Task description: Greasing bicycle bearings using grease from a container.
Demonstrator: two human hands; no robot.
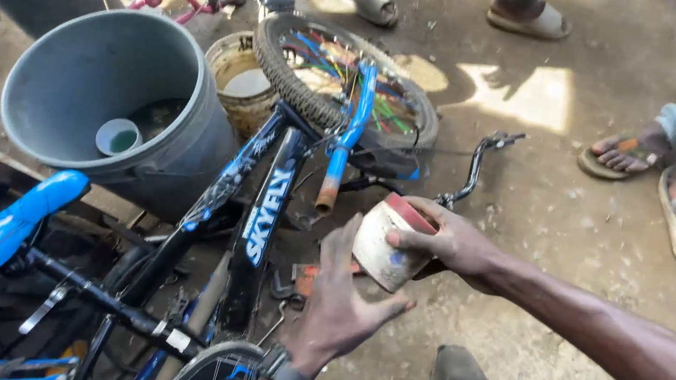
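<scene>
the right hand [446,242] is clamped round a small, grimy white tub [387,247] with a red rim, fingers across its top edge and thumb under the side, holding it tilted in the air just above the dirt floor [545,355]. the left hand [339,302] hovers just beside and below the tub with fingers spread wide apart, palm turned toward it, gripping nothing. the tub looks like thin plastic, light and a bit flexible, and its smeared surface is likely greasy, so it could slip; a wrap round the body, as the right hand has, seems safer than a pinch at the rim. whether it has a lid on or what is inside cannot be told. just left of the hands lies a blue and black bicycle frame [264,206], its spoked wheel [345,84] beyond, and further left a grey bucket [175,148]. sandalled feet of other people stand farther off.
</scene>
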